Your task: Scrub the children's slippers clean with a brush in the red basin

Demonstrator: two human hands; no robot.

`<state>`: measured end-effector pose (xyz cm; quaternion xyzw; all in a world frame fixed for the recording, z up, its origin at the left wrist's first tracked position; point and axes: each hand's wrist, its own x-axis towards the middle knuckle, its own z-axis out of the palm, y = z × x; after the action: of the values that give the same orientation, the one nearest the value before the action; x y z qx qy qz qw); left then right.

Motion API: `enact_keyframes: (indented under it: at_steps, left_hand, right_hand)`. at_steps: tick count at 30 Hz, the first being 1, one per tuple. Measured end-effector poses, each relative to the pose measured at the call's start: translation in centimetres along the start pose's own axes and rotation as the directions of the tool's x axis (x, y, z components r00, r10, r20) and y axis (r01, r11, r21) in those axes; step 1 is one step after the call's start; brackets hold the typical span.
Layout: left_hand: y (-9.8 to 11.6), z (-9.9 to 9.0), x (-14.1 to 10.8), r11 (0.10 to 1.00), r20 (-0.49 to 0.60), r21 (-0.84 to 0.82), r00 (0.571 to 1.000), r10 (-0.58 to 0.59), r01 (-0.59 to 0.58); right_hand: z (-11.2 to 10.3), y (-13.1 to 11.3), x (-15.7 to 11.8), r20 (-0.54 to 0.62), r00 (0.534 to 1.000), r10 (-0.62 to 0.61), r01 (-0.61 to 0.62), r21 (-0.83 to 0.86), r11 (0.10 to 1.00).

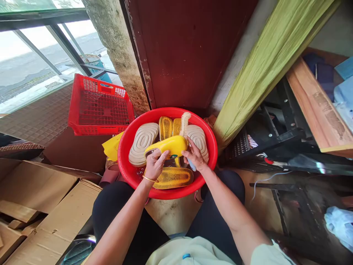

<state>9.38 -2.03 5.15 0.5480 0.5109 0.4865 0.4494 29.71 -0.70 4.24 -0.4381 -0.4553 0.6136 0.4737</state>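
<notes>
Over a red basin (pixel 176 194) between my knees, my left hand (pixel 154 165) grips a yellow clog (pixel 173 144) by its open heel end, thumb on the side. My right hand (pixel 194 154) is closed round a scrub brush; its pale blue handle (pixel 191 164) shows below my palm and its whitish bristles (pixel 184 123) stick up beyond the clog's toe. Fingers of this hand are close to the toe; whether they touch it I cannot tell. In the basin, sole up, lie a yellow slipper (pixel 173 178), a cream-soled shoe (pixel 143 143) at left, another cream sole (pixel 199 141) at right, and yellow soles (pixel 166 128) behind.
A red plastic crate (pixel 102 110) stands behind the basin at left. Cardboard boxes (pixel 60 221) lie at lower left. A dark red door (pixel 187 55) rises behind, beside a hanging green curtain (pixel 264 66). Wooden and black metal furniture (pixel 321 106) is at right.
</notes>
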Motion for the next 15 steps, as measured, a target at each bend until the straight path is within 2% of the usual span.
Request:
enact_keyframes:
  at_steps: [2, 5, 7, 10, 12, 15]
  left_hand:
    - [0.1, -0.6, 0.6, 0.986, 0.041, 0.079, 0.989, 0.142, -0.145]
    - [-0.5, -1.6, 1.7, 0.959, 0.09, 0.226, 0.984, 0.152, -0.169]
    - [-1.2, -2.0, 2.0, 0.963, 0.045, 0.253, 0.995, 0.087, -0.096]
    - [-2.2, -2.2, 1.3, 0.997, 0.001, 0.029, 0.997, -0.077, 0.077]
    - [-2.7, -2.2, 0.2, 0.97, 0.029, -0.12, 0.978, -0.208, 0.21]
    - [-3.6, -2.2, -1.2, 0.922, -0.009, -0.185, 0.938, -0.346, 0.339]
  right_hand:
    - [-0.8, -0.2, -0.1, 0.014, 1.0, -0.014, 0.015, -0.102, 0.995]
    - [-0.9, 1.2, -0.2, -0.013, 1.0, -0.024, 0.02, -0.238, 0.971]
    - [-0.4, 2.7, -0.2, -0.031, 0.999, -0.044, 0.031, -0.333, 0.942]
    - [0.5, 4.4, -0.1, -0.002, 0.988, -0.157, 0.131, -0.539, 0.832]
    - [0.8, 4.6, -0.1, 0.1, 0.97, -0.224, 0.234, -0.646, 0.727]
    - [0.5, 3.3, -0.3, 0.301, 0.935, -0.188, 0.35, -0.701, 0.621]
